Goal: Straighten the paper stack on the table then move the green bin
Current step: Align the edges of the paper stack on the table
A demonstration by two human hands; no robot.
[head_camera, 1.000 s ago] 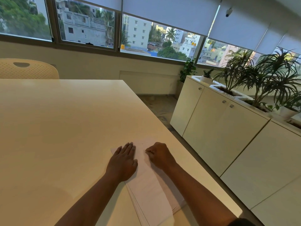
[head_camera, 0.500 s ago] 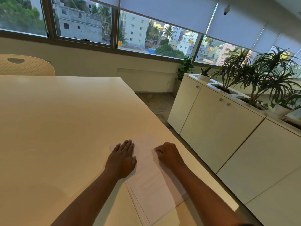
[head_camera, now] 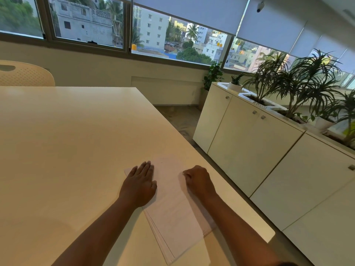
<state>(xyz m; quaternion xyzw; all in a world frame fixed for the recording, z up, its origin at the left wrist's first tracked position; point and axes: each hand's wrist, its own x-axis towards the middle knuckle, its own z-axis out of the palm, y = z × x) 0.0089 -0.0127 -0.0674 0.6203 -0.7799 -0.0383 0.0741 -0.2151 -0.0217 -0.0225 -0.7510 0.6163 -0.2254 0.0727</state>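
The paper stack [head_camera: 172, 206] lies near the right-hand edge of the surface [head_camera: 67, 141], skewed to that edge and fanned — sheet edges step out along its near-left side, and lower sheets peek out on the right. To square it well, I judge the two hands should work as opposing walls: one side held fixed while the other nudges the loose sheets against it, then the same for the short ends, with light pressure so the top sheets don't buckle.

The left hand [head_camera: 138, 186] lies palm-down on the stack's far-left corner, fingers [head_camera: 146, 167] straight and pressed together, forearm reaching in from the lower left. The right hand [head_camera: 198, 181] sits knuckles-up on the right part of the stack, its fingers curled under — whether they pinch a sheet edge I cannot tell. The green bin is not in view.
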